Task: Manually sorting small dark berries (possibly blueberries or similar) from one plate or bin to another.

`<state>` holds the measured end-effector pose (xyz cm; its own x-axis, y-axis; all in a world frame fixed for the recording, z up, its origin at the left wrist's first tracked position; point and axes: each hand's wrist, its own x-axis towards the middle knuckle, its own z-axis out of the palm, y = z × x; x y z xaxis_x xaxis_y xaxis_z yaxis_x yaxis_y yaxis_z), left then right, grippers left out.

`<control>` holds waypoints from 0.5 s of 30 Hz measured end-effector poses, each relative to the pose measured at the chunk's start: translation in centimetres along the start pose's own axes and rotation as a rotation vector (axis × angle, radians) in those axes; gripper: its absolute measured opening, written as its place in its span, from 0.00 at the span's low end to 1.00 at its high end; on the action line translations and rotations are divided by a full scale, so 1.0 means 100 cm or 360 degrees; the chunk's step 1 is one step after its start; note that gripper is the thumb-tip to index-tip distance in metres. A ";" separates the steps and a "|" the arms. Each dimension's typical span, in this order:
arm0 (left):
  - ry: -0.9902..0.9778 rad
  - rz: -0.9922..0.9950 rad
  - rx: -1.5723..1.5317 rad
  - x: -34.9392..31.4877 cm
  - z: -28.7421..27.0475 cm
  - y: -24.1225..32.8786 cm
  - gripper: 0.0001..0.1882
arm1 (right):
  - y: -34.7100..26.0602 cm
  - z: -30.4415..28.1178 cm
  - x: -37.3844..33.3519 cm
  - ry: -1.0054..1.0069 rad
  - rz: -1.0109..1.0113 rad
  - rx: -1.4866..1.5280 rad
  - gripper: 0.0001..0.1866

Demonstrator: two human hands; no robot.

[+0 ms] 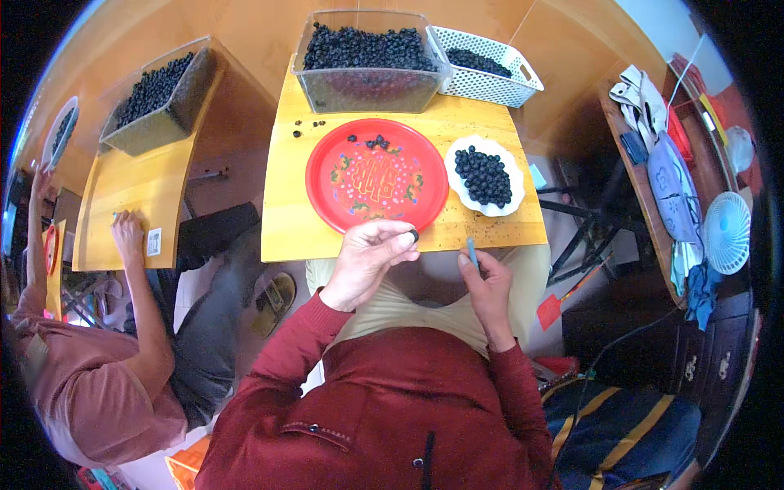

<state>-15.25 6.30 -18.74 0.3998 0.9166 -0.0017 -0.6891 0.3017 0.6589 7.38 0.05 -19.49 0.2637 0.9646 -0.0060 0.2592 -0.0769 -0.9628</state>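
Observation:
My left hand point(365, 263) is over the near edge of a red round tray point(325, 200), pinching a small dark, round, berry-like piece point(414, 235) between thumb and fingertips. A thin blue-grey stick-like tool point(472, 251) points up from the grip of my right hand point(490, 296), just at the table's front edge; its tip is too small to make out. Several dark pieces point(377, 142) lie at the far side of the tray. To its right stands a white scalloped dish point(518, 181) heaped with dark round pieces point(487, 174).
Behind the tray, a clear plastic bin point(371, 91) and a white perforated basket point(486, 88) hold more dark pieces. Crumbs dot the yellow table point(286, 204). At left, a co-worker point(106, 376) sits by another table with a filled bin point(151, 131). A fan point(727, 233) stands at right.

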 end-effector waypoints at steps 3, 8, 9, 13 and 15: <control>-0.0017 -0.0032 0.0031 0.002 0.001 0.005 0.11 | 0.004 0.004 0.002 -0.0008 -0.0055 0.0063 0.10; 0.0126 -0.0034 0.0089 0.005 0.003 -0.002 0.09 | 0.007 -0.001 0.014 -0.0003 -0.0111 0.0071 0.10; 0.0117 -0.0046 0.0077 0.006 0.003 -0.006 0.10 | 0.006 -0.004 0.015 -0.0006 -0.0124 0.0096 0.10; 0.0136 -0.0073 0.0061 0.007 0.015 -0.019 0.11 | 0.006 -0.017 0.020 -0.0035 -0.0121 0.0019 0.10; 0.0147 -0.0068 0.0077 0.009 0.020 -0.023 0.10 | 0.007 -0.022 0.023 -0.0048 -0.0102 0.0057 0.11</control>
<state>-12.08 5.86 -18.71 0.3690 0.9242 -0.0983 -0.6418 0.3299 0.6922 10.23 1.66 -19.53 0.2195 0.9744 0.0482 0.2409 -0.0062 -0.9705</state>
